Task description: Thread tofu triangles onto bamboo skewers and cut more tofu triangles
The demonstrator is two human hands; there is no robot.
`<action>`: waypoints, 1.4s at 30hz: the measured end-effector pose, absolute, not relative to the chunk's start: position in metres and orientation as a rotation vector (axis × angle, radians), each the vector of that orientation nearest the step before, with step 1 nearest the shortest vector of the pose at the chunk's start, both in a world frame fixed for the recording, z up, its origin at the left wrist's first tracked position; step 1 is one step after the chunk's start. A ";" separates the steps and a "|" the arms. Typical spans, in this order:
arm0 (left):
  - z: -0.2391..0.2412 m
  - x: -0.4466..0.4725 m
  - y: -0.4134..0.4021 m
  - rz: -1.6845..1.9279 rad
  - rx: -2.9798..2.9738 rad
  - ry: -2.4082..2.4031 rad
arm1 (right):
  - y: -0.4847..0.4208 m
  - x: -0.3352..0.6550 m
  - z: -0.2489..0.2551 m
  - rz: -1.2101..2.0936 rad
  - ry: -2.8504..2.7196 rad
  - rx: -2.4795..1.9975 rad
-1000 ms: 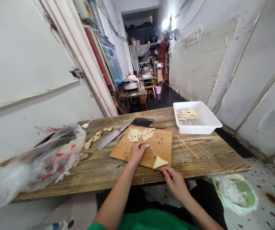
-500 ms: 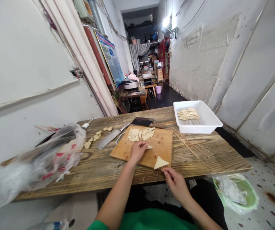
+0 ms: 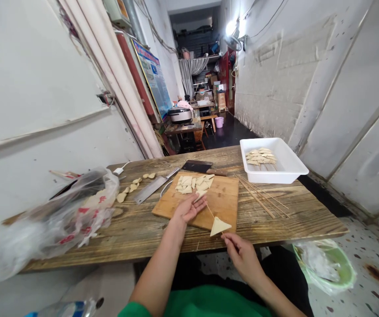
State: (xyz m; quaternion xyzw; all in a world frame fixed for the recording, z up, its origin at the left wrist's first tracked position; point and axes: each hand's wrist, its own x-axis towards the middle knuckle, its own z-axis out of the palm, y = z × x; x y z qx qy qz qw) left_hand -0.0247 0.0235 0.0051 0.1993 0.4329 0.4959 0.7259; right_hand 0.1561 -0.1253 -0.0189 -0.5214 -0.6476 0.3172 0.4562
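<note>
My right hand point(image 3: 244, 254) pinches the lower end of a thin bamboo skewer point(image 3: 210, 211), which passes through one pale triangle that looks like tofu point(image 3: 220, 226). The skewer slants up and left over the front of the wooden cutting board point(image 3: 225, 200), its tip near my left fingers. My left hand point(image 3: 191, 208) is turned partly palm up, with another tofu triangle point(image 3: 201, 194) between its thumb and fingers. Past that hand, several cut tofu triangles point(image 3: 185, 184) lie spread across the back of the board.
A cleaver point(image 3: 151, 190) lies left of the board, a dark-bladed knife point(image 3: 197, 166) behind it. Loose skewers point(image 3: 258, 198) lie right, near a white tray point(image 3: 290, 169) of filled skewers point(image 3: 261, 157). Plastic bags point(image 3: 86, 211) cover the left; a green bin point(image 3: 344, 270) stands below right.
My left hand has rolled from palm down to palm up, showing the tofu triangle at its fingertips. The skewered triangle and my right hand have shifted slightly left.
</note>
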 end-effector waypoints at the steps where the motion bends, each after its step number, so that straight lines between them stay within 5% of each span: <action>1: 0.006 -0.025 0.023 1.075 0.416 0.961 | -0.124 0.156 -0.018 0.782 -1.605 -1.281; 42: 0.015 -0.014 0.011 1.036 0.335 0.947 | -0.118 0.154 -0.021 0.764 -1.589 -1.250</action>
